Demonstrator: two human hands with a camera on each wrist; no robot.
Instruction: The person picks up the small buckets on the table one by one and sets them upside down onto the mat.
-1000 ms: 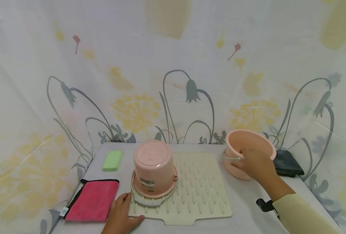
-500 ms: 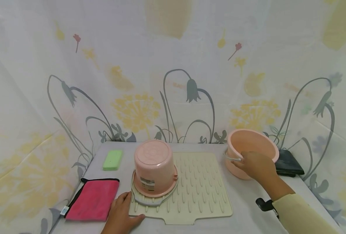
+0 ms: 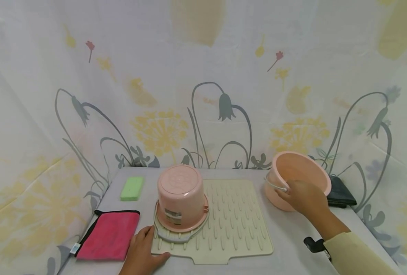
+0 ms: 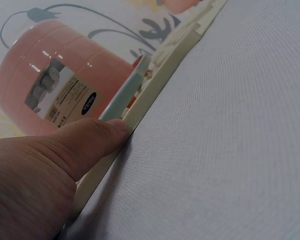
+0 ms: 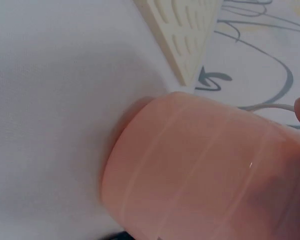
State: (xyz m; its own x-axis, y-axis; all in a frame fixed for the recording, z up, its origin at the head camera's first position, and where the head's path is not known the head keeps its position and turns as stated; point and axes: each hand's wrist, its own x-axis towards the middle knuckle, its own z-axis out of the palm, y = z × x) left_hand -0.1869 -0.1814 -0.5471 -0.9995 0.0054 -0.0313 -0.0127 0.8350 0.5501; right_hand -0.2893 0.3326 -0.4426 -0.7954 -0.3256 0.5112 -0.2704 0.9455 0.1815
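In the head view, my right hand [image 3: 303, 196] grips the near rim of a peach plastic bucket [image 3: 275, 196], close to where its thin pale handle [image 3: 275, 186] joins. That bucket leans slightly to the right, its mouth facing up. My left hand [image 3: 143, 250] holds the front left corner of a cream ridged drying mat [image 3: 235, 225]. The left wrist view shows the thumb [image 4: 92, 142] pressed along the mat's edge. Upside down on the mat's left half stands a second pink bucket [image 3: 180, 191], bearing a label [image 4: 64, 92]; its grey handle [image 3: 179, 240] lies around its rim.
Left of the mat lie a light green sponge [image 3: 132, 188] and a folded pink cloth [image 3: 108, 235] with black trim. Behind the right bucket is a folded black item [image 3: 341, 193]. A flower-patterned curtain [image 3: 203, 76] hangs at the table's back edge.
The right bucket has shifted a little rightward at its rim and tilted, with the right hand moving along with it. The left hand, mat and upside-down bucket have stayed put.
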